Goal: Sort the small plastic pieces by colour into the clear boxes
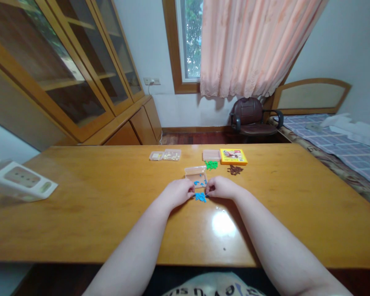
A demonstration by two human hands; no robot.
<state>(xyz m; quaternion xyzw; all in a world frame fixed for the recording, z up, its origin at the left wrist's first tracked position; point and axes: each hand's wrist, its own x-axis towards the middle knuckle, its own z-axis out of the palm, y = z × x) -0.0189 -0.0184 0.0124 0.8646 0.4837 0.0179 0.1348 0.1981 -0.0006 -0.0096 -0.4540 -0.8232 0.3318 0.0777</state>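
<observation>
A small heap of blue pieces (200,197) lies on the table between my two hands. My left hand (181,192) is closed in a pinch at the left side of the heap. On the other side, my right hand (218,188) pinches close to the heap's right edge. What either hand holds, if anything, is too small to make out. Just beyond the fingers stands a clear plastic box (189,177) with its lid raised, and several blue pieces (197,183) are scattered inside it.
Behind the box are a green heap (211,165), a brown heap (234,169), a clear case (211,155) and a yellow box (233,156). Two clear containers (172,155) with pale pieces sit farther left. A white device (21,181) occupies the table's left end.
</observation>
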